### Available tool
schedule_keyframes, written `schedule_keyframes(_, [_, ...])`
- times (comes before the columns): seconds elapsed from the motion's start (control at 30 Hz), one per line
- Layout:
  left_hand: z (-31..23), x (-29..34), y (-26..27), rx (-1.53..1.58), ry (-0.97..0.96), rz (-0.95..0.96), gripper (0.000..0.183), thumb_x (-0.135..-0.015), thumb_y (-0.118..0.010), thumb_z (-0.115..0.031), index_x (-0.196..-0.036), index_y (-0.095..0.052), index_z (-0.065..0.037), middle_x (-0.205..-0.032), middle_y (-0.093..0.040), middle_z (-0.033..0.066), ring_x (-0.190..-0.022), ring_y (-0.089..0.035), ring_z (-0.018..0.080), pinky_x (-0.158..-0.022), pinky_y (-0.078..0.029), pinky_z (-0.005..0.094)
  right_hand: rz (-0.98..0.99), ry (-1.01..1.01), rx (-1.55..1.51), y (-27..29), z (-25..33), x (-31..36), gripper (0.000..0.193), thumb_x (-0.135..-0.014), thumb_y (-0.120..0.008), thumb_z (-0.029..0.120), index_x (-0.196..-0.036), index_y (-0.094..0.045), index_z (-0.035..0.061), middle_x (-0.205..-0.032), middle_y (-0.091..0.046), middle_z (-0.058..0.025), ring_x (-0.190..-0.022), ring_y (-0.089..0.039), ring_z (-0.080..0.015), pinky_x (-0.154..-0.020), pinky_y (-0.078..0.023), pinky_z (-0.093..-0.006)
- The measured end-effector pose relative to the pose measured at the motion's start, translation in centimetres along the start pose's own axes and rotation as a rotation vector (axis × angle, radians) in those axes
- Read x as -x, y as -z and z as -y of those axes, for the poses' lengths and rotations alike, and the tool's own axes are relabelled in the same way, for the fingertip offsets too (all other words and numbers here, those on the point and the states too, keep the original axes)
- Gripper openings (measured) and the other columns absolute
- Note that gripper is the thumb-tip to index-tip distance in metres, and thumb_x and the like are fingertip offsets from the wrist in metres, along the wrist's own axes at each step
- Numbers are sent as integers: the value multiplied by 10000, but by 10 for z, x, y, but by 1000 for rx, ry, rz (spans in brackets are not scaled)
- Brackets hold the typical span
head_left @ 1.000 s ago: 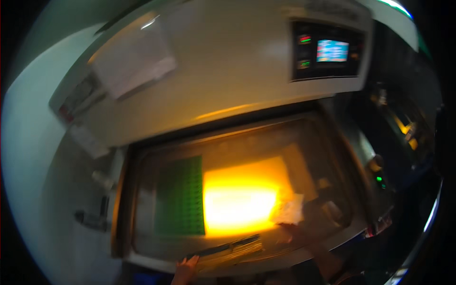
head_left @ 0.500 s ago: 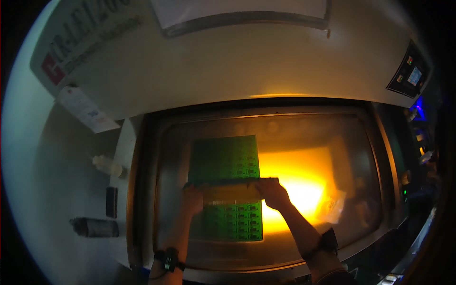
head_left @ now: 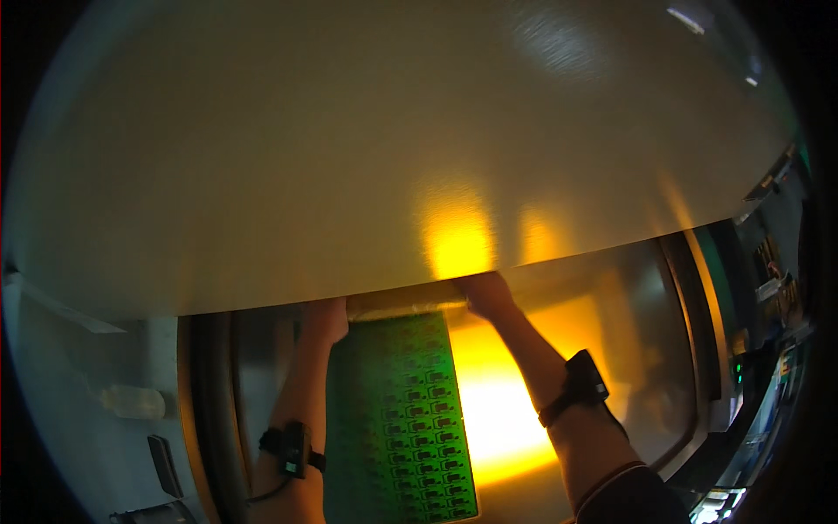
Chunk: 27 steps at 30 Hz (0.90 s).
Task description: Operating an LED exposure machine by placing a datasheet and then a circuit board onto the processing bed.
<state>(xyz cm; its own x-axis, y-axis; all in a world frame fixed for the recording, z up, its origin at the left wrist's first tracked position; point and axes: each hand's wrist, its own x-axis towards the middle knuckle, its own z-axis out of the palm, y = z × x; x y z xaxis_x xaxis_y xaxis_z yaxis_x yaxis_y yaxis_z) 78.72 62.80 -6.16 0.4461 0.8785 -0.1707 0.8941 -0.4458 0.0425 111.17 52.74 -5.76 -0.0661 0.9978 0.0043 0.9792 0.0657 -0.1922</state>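
A: While leaning in under the big pale machine lid (head_left: 393,157), working at the far end of the green circuit panel (head_left: 401,419). Looks like a seating or wiping step, judging by the pale strip (head_left: 406,306) laid across the panel's top edge.

B: Agreed. Lies flat on the machine bed, that panel, just beside the orange glow (head_left: 502,410), running from the lid's edge down toward the bottom of the view.

A: And the hands?

B: Well apart, one at each end of the strip. Left hand (head_left: 325,319) curled shut on the left end. Right hand (head_left: 484,293) touching the right end, fingertips hidden under the lid's rim, so cannot tell how far closed.

A: Next move, as a judgement?

B: Calls for even pressure from both ends and a straight pull along the panel, without skewing the strip or knocking into the lid overhead.
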Motion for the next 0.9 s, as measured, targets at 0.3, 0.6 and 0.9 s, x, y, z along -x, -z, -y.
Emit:
schedule_keyframes(0.3, [-43,310,-19,131,-256,339,435,-880,-592,-181,-1312,-554,-144,-1266,-575,185,-1185,-523,383,-1003,-436,507,-35,171,-131,-70,85,334,316,-911,-512,98,-1211,-609,67,-1161,-643,-166,-1044,-619,-336,-916,-495,-444])
schedule_keyframes(0.6, [-26,363,-51,95,-290,403,512,-909,-573,-214,-1414,-509,-157,-1461,-491,119,-1376,-394,344,-1087,-370,501,105,-46,-274,-39,115,400,250,-881,-547,125,-1106,-652,93,-1058,-662,-138,-973,-636,-314,-847,-508,-428])
schedule_keyframes(0.9, [-94,469,-22,360,-360,-142,481,-856,-584,-70,-1300,-583,-255,-1184,-640,153,-1018,-621,422,-854,-525,535,-66,-365,-547,-9,120,534,190,-850,-583,153,-1001,-694,120,-954,-680,-109,-901,-654,-293,-779,-522,-412])
